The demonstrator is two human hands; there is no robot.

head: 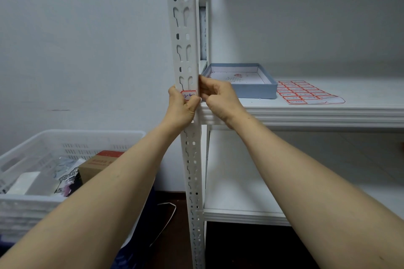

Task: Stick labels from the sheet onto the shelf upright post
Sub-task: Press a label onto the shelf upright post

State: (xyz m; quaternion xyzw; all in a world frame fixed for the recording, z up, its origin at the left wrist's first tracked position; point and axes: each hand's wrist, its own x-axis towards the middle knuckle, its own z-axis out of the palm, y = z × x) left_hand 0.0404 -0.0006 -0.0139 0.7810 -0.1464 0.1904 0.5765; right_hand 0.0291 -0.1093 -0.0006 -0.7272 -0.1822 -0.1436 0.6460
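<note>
A white shelf unit is taking up the room from twelve round to five o'clock, and its middle shelf board [306,113] is running off towards three. The perforated upright post [185,28] is standing dead centre, rising from six to twelve. A white slotted basket [32,201] is sitting low at eight o'clock from the post, with a brown cardboard box [96,166] and some packets lying in it. On the shelf board, at two o'clock from the hands, a shallow blue box [255,90] is lying open with paper inside. The label sheet [306,93], red-bordered and handwritten, is lying flat just beside it at three o'clock, its near corner already stripped.

The left hand [181,109] is gripping the post from its nine o'clock side, fingers curled round the edge and the thumb coming across the front just under the label [188,94]. The right hand [216,98] is closing in from three o'clock, fingers curled, fingertips pinching the post's right edge where the label ends. The label itself is sitting on the post's front face, level with the shelf board, between the two hands
</note>
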